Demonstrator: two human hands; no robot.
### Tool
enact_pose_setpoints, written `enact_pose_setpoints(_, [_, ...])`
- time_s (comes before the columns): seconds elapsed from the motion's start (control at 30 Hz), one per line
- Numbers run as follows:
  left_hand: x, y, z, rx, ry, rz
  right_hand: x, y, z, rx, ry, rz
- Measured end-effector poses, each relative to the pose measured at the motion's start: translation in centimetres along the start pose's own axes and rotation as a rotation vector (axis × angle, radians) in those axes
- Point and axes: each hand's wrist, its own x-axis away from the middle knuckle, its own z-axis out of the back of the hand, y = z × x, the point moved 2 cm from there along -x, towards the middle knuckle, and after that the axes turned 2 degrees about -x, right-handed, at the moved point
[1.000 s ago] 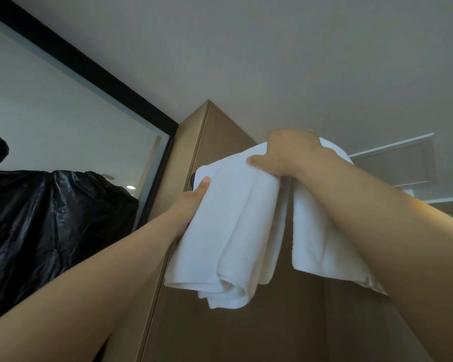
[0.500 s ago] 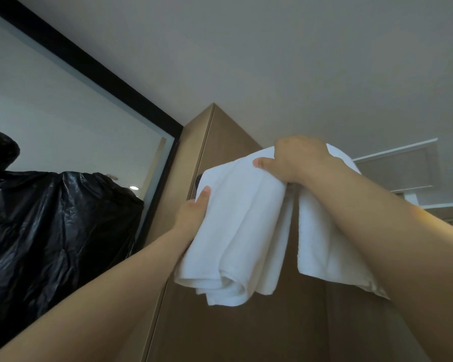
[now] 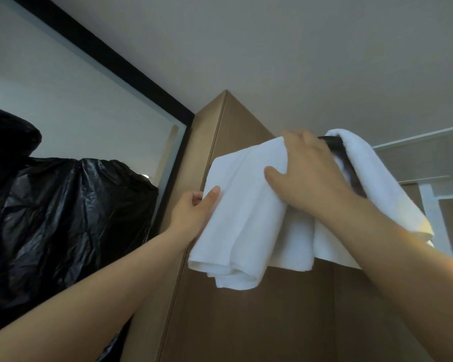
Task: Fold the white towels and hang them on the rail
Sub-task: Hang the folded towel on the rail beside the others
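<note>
In the middle of the frame, high against the brown wooden cabinet (image 3: 246, 322), I hold a folded white towel (image 3: 246, 218) with both hands. My left hand (image 3: 194, 212) pinches its left edge, with the thumb flat on the front of the cloth and the fingers tucked behind it. My right hand (image 3: 306, 173) grips the towel's top right corner; the thumb presses the front face and the fingers curl over the upper fold. The towel hangs down from there in loose layers, its lower end bunched in a thick roll.

Just right of my right hand, a short stretch of the dark rail (image 3: 331, 140) shows. A second white towel (image 3: 372, 184) is draped over it and falls toward the right edge of the frame. My hand hides whether the towel I hold already lies over the rail.

At the left of the frame sits a crumpled black plastic bag (image 3: 63, 218), below a black-framed panel (image 3: 110, 58). The pale ceiling (image 3: 298, 48) fills the top.
</note>
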Motion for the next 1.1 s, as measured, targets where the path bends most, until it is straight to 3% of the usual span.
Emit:
enact_pose_setpoints(0.07, [1.5,0.7,0.5,-0.03,0.052,-0.072,2.8,0.1,0.5,-0.189,0.078,-0.025])
enact_pose_setpoints(0.17, [4.4,2.1,1.1,-0.143,0.043,-0.21,6.0,1.5,0.2,-0.378,0.024,-0.155])
enact_pose_setpoints(0.3, [8.3,4.0,0.5,-0.235,-0.148,-0.35,8.7,3.0,-0.8,-0.46,-0.134,-0.352])
enact_pose_setpoints(0.47, [10.8,4.1,-0.3,-0.253,-0.385,-0.228,9.2,4.1,-2.1,-0.428,-0.38,-0.561])
enact_pose_setpoints(0.63, [11.3,5.1,0.0,-0.39,-0.386,-0.2,9.1,5.9,-3.4,-0.678,-0.381,-0.694])
enact_pose_setpoints(0.93, [11.7,7.6,-0.5,-0.513,-0.453,-0.314,9.4,5.0,-4.2,-0.825,-0.375,-0.597])
enact_pose_setpoints(1.1, [11.2,9.5,0.8,-0.526,-0.363,-0.403,11.5,4.4,-2.9,-0.558,-0.315,-0.429])
